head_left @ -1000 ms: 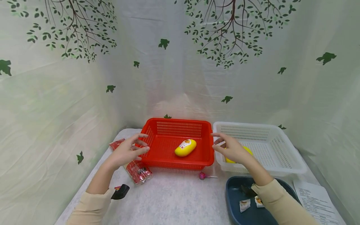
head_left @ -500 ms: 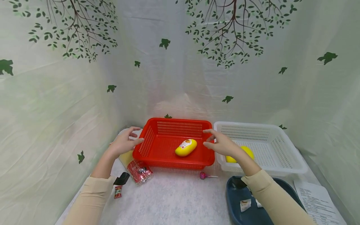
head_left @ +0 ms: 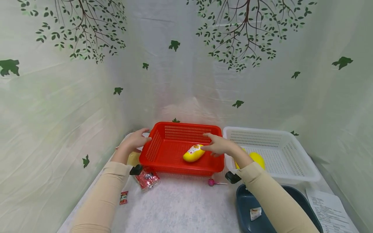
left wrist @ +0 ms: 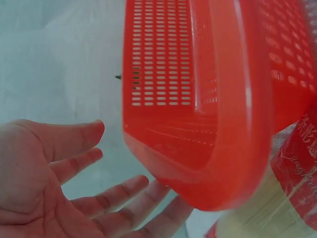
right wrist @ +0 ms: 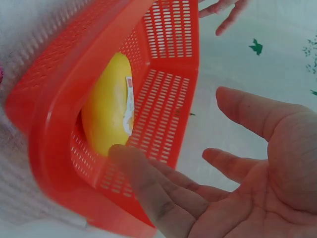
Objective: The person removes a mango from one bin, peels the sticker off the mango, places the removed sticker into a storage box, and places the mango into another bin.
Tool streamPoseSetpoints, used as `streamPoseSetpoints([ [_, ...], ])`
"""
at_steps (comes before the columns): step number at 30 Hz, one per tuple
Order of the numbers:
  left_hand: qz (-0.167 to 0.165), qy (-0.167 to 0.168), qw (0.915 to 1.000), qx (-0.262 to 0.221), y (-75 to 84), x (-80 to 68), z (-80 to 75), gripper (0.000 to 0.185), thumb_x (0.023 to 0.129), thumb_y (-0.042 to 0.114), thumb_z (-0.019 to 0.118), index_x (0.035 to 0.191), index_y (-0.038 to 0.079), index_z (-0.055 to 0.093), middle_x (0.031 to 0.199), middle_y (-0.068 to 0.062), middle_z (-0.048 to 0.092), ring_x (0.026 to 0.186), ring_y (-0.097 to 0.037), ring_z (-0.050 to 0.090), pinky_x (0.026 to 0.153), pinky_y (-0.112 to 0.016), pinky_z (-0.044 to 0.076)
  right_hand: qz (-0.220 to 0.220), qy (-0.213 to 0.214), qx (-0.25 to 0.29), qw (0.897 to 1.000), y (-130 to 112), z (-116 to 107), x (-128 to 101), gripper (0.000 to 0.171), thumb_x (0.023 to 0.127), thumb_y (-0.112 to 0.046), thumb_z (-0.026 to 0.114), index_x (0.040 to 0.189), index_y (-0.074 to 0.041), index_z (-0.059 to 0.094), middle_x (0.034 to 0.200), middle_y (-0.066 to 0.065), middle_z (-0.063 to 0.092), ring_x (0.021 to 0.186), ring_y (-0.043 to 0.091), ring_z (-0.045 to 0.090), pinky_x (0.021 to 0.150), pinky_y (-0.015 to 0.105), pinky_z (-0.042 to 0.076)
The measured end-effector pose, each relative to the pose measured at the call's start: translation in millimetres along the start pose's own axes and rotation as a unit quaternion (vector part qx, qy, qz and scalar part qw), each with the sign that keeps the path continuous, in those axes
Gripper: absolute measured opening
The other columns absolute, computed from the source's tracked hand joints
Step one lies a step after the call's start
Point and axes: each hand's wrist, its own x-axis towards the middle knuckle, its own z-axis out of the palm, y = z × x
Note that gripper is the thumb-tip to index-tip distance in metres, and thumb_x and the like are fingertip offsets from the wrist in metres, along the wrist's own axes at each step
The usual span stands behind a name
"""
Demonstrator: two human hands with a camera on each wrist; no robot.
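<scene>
A pale cloth backdrop (head_left: pixel 186 81) enclosed the scene on three sides, hanging in soft wrinkles and meeting in rounded corners at the back. It was printed with dark brown tree branches (head_left: pixel 242 29) bearing small green leaves along the top, and scattered single green leaves (head_left: pixel 238 103) lower down. The tabletop (head_left: pixel 180 207) was covered in a whitish, faintly mottled grey cloth that ran up to the foot of the backdrop. The light was even and diffuse, with only faint shadows on the tabletop.
</scene>
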Motion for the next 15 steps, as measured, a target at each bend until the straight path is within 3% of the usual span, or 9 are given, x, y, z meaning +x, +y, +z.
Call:
streamPoseSetpoints([
  [4, -0.015, -0.019, 0.9994, -0.026, 1.1, 13.3, -0.7, 0.070, 0.112, 0.018, 0.052, 0.172, 0.014, 0.019, 0.161, -0.028, 0.043, 0.132, -0.045, 0.060, 0.097, -0.058, 0.064, 0.022, -0.019, 0.013, 0.999, -3, 1, 8, 0.082, 0.103, -0.035, 0.071, 0.170, -0.016, 0.028, 0.170, 0.023, 0.038, 0.100, 0.032, 0.074, 0.092, 0.041, 0.066],
  [11, -0.035, -0.034, 0.9985, -0.024, 1.0, 31.9, -0.1, 0.069, 0.110, 0.010, 0.050, 0.172, 0.012, 0.019, 0.150, -0.029, 0.051, 0.113, -0.038, 0.070, 0.089, -0.054, 0.066, 0.059, -0.035, 0.027, 0.997, -8, 3, 24, 0.083, 0.103, -0.035, 0.072, 0.170, -0.017, 0.027, 0.171, 0.023, 0.035, 0.099, 0.038, 0.073, 0.088, 0.042, 0.067],
  [15, -0.046, -0.035, 0.9979, -0.029, 2.6, 35.4, 0.7, 0.070, 0.107, 0.004, 0.049, 0.171, 0.013, 0.022, 0.143, -0.028, 0.054, 0.106, -0.035, 0.068, 0.087, -0.051, 0.066, 0.075, -0.048, 0.035, 0.995, -9, 2, 35, 0.083, 0.104, -0.036, 0.071, 0.171, -0.016, 0.026, 0.172, 0.023, 0.034, 0.097, 0.037, 0.073, 0.088, 0.042, 0.067],
])
